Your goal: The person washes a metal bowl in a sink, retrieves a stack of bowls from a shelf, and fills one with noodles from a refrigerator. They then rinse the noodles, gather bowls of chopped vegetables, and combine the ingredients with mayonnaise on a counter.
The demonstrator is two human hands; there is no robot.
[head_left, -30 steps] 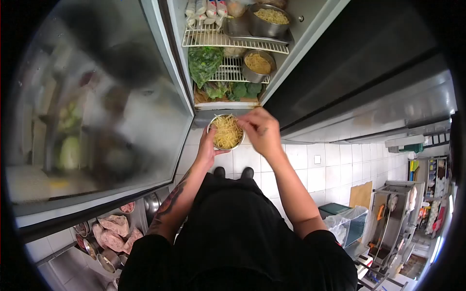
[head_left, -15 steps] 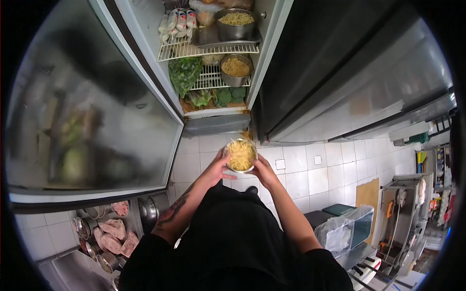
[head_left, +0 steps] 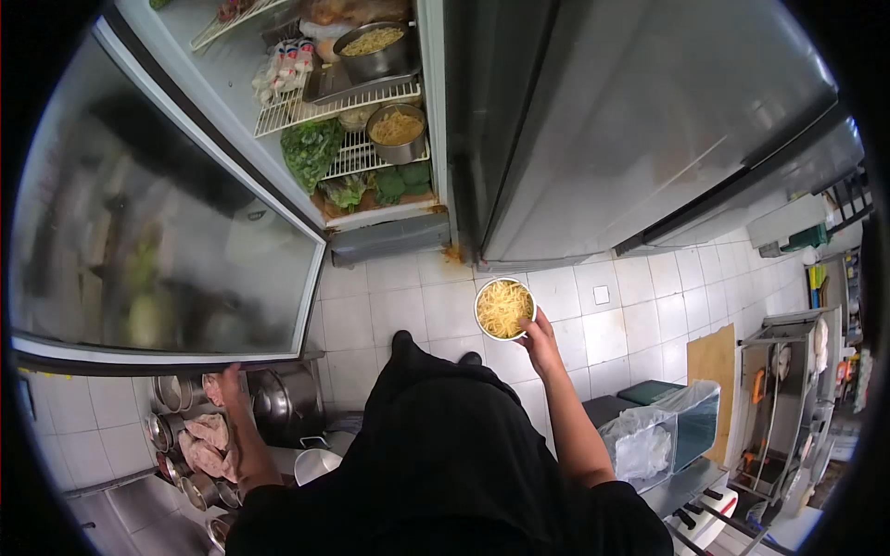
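My right hand grips the rim of a round metal bowl filled with pale yellow shreds. The thumb lies over the rim and the other fingers are under or behind the bowl, partly hidden. My left hand is out at the left, at the lower edge of the open glass refrigerator door. Its fingers are small in view and partly hidden at that edge, so their grip does not show.
The open refrigerator holds leafy greens and two metal pots of similar shreds, an upper pot and a lower pot. Raw meat and metal containers stand lower left. A plastic-covered bin is at right.
My left hand has let go of the bowl and swung left to the door's edge. My right hand alone carries the bowl, now farther right. The view has turned, shifting the refrigerator leftward.
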